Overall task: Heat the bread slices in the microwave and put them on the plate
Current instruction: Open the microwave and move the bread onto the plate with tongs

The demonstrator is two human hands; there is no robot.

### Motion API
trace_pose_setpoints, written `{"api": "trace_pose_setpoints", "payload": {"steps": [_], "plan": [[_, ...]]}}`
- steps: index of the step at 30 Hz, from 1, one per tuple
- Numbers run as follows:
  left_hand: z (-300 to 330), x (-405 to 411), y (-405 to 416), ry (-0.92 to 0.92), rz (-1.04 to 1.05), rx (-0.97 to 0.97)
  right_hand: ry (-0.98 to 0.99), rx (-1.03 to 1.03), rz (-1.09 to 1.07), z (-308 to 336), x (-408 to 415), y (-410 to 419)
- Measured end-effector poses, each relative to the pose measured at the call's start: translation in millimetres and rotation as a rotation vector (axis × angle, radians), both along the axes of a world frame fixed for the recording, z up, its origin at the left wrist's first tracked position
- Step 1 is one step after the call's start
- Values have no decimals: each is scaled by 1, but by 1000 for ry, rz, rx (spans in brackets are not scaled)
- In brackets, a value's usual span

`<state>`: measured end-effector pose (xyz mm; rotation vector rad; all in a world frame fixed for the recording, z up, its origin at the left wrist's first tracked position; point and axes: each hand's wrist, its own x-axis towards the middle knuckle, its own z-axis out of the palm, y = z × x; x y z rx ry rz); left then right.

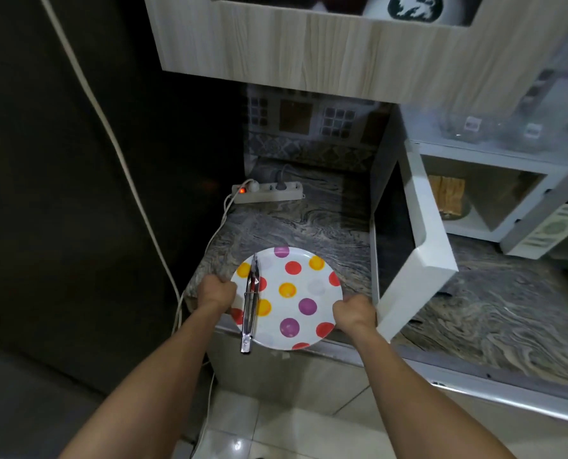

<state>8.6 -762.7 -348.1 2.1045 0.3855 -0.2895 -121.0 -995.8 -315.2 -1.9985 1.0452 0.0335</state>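
A dark wall [60, 193] fills the left side, with a white cable [110, 134] running down across it. Overhead, a pale wood-grain cabinet [342, 51] is cut off by the top edge; what stands inside it is hard to make out. Below runs a marbled grey-brown worktop [474, 319], backed by a patterned tile splashback [309, 134], with pale floor tiles [292, 425] at the near edge.

On the right of the worktop, a white microwave [507, 207] stands with its door [418, 260] swung open toward the near left. Inside, the bread slices [448, 193] stand upright on a dish, partly hidden by the door frame. The things on top of the microwave are blurred.

At the near left corner of the worktop lies a white plate [289, 296] with red, yellow and purple dots, overhanging the edge a little. The left hand [216, 289] grips its left rim, fingers curled; the right hand [353, 313] grips its right rim likewise.

Metal tongs [251, 303] lie across the left part of the plate, handle end jutting over the near rim.

At the far side, a white power strip [269, 192] shows a red light and one plug.
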Motion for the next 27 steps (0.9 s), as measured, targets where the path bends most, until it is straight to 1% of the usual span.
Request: {"api": "trace_pose_setpoints", "payload": {"steps": [7,12,16,18,20,24,27], "plan": [[1,-87,22,-2,47,71,-22,38,57,2,-85,14],[-3,-151,24,54,-14,103,-21,84,26,-4,-163,11],[3,-199,-3,68,-91,90,-4,82,-5,-9,-215,-10],[-5,-214,-21,76,-148,65,-1,83,-40,-17,-240,-28],[-11,-225,-40,104,-214,83,17,77,-52,-20,-264,-44],[-27,-243,-91,118,-344,82,24,35,-171,-16,-311,-77],[-11,-268,-132,93,-429,65,30,1,-247,-10,-335,-105]]}}
